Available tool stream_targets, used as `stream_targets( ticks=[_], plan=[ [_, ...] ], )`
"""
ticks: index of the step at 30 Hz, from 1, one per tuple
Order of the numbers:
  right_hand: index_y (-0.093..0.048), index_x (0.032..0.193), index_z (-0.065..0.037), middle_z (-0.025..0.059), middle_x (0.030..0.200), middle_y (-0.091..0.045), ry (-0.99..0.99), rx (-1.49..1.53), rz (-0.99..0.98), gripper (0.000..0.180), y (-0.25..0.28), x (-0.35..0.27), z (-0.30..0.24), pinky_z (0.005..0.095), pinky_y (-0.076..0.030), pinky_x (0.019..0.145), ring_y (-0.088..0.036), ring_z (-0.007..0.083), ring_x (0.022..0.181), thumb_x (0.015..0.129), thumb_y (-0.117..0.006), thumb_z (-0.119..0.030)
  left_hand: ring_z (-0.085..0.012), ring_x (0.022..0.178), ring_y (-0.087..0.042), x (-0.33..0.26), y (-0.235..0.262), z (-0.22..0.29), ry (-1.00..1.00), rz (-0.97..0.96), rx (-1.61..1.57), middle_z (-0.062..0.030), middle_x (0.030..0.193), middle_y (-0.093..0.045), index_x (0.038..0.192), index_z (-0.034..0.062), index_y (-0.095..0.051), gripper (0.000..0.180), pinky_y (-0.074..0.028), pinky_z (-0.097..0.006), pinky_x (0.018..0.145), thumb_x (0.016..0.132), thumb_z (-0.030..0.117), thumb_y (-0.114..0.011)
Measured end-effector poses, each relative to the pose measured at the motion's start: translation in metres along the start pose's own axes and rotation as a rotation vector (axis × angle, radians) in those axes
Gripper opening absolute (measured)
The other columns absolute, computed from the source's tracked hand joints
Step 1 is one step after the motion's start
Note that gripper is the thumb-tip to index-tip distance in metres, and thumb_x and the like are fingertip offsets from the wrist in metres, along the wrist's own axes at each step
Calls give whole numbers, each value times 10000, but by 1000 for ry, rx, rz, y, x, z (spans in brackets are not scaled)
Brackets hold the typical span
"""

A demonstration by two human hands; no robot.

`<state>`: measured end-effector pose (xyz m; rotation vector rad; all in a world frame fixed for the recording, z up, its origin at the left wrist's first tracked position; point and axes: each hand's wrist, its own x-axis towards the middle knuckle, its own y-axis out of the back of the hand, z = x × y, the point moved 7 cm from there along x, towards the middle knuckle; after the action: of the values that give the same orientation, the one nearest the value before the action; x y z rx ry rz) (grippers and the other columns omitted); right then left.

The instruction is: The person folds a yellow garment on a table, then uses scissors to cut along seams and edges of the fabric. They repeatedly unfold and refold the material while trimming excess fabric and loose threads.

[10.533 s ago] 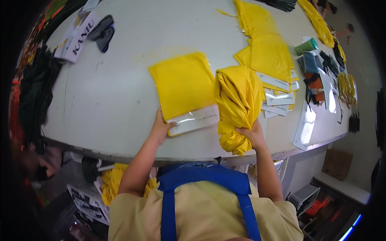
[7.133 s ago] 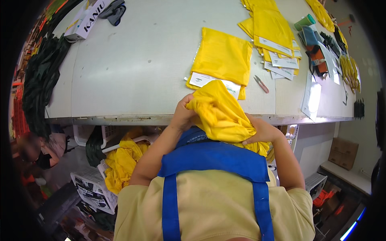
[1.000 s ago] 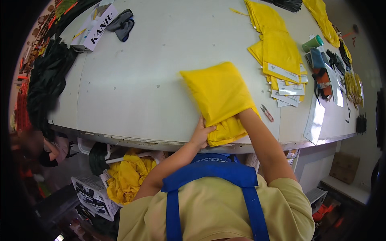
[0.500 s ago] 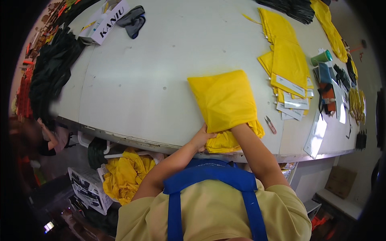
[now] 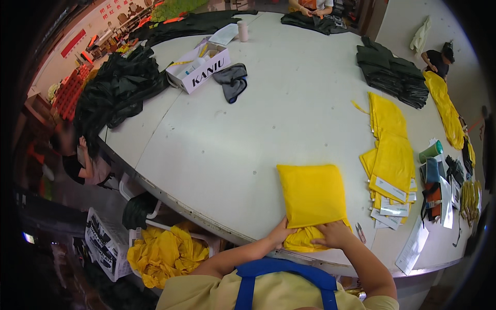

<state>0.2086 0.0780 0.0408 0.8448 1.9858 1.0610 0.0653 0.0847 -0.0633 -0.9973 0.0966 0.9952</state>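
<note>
A plump, square yellow fabric pouch (image 5: 312,194) lies on the table near its front edge. Loose yellow fabric (image 5: 306,241) bulges from its near end. At the pouch's near left corner, my left hand (image 5: 278,235) is closed on the edge, its fingertips partly hidden. My right hand (image 5: 335,235) rests over the near right corner, fingers and thumb apart on the pouch edge and the loose fabric. Just right of that hand lie small thread snips (image 5: 360,233).
Flat yellow pouches with white labels (image 5: 391,165) are stacked at right. Stacked dark fabric (image 5: 391,72) lies beyond. Far left are a white box (image 5: 199,67), a grey cloth piece (image 5: 232,82) and heaped dark garments (image 5: 121,85). Below the table edge sits a yellow fabric-filled basket (image 5: 168,256). Other people work around.
My right hand has come out from inside the pouch and now lies on its near end. The pouch lies flatter on the table. The view has tilted up, showing more of the far table.
</note>
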Motion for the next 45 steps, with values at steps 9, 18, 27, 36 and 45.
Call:
stream_targets(
  ticks=[9, 18, 27, 36, 45],
  plan=[
    [-531, 1249, -89, 160, 1308, -485, -304, 165, 307, 727, -35, 12, 19, 423, -303, 1039, -414, 328, 1237, 733, -619, -594, -229, 1304, -338, -22, 32, 32, 103, -203, -481, -97, 1438, -317, 1450, 119, -161, 727, -310, -383, 1066, 855, 55, -573],
    [-387, 1368, -126, 232, 1362, -397, -6, 727, -259, 641, -65, 81, -139, 443, -348, 986, -417, 366, 1218, 821, -654, -328, -221, 1143, -515, -4, 114, 128, 49, 164, 416, -100, 1277, -512, 1359, 80, -373, 461, -433, -372, 945, 918, 97, -505],
    [-484, 1290, -55, 177, 1211, -525, -406, 456, 267, 698, 23, 148, 7, 400, -420, 933, -507, 346, 1111, 725, -707, -398, -368, 914, -595, 15, 89, 138, -231, 487, 1195, -220, 954, -630, 999, 14, -626, 314, -462, -392, 811, 890, 284, -508],
    [-462, 1270, 15, 188, 1180, -500, -458, 808, 64, 764, 9, 124, 11, 352, -479, 852, -563, 270, 990, 658, -789, -304, -164, 794, -601, -17, 68, 86, -117, 246, 657, -121, 880, -671, 954, -27, -644, 333, -479, -322, 712, 927, 256, -472],
    [-433, 1257, -23, 101, 1103, -509, -485, 935, -26, 686, 25, 95, 7, 302, -510, 782, -555, 207, 952, 672, -768, -151, -293, 909, -618, -10, 39, 86, -135, 234, 930, -188, 995, -633, 1056, -26, -582, 261, -487, -346, 803, 854, 140, -573]
  ],
)
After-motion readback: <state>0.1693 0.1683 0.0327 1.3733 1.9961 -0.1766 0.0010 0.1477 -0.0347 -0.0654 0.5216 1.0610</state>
